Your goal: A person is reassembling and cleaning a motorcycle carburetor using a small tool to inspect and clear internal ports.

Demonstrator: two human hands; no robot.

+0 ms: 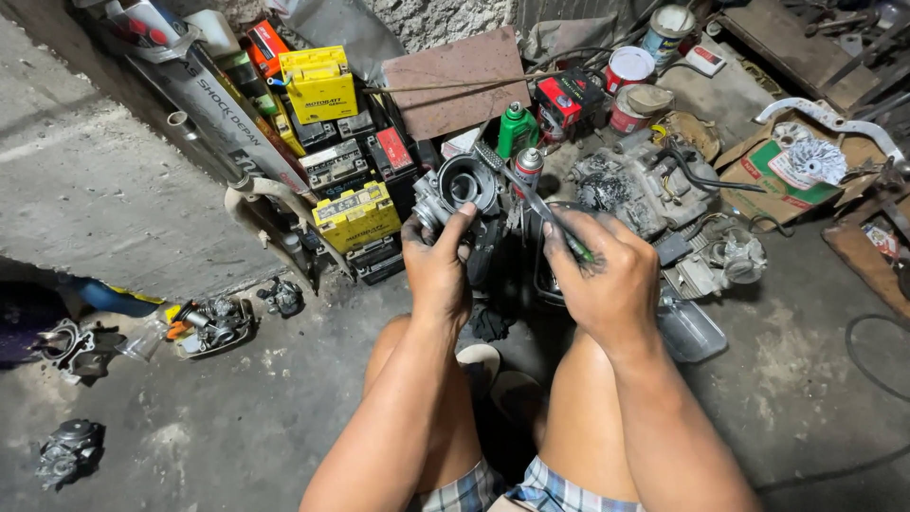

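Observation:
My left hand [438, 267] grips a grey metal carburetor [462, 186] from below, its round bore facing me. My right hand [602, 275] is closed on the handle of a toothbrush [519, 185], whose bristled head rests against the carburetor's upper right edge. Both hands are smeared with black grease. My bare knees and plaid shorts show below them. A dark basin under the hands is mostly hidden.
Yellow and black batteries [334, 142] are stacked at the back left beside a grey shock absorber box. A green bottle [517, 128], a spray can [528, 169], paint tins [628, 68] and an engine block [640, 185] stand behind. Loose carburetors [66, 453] lie on the concrete floor at left.

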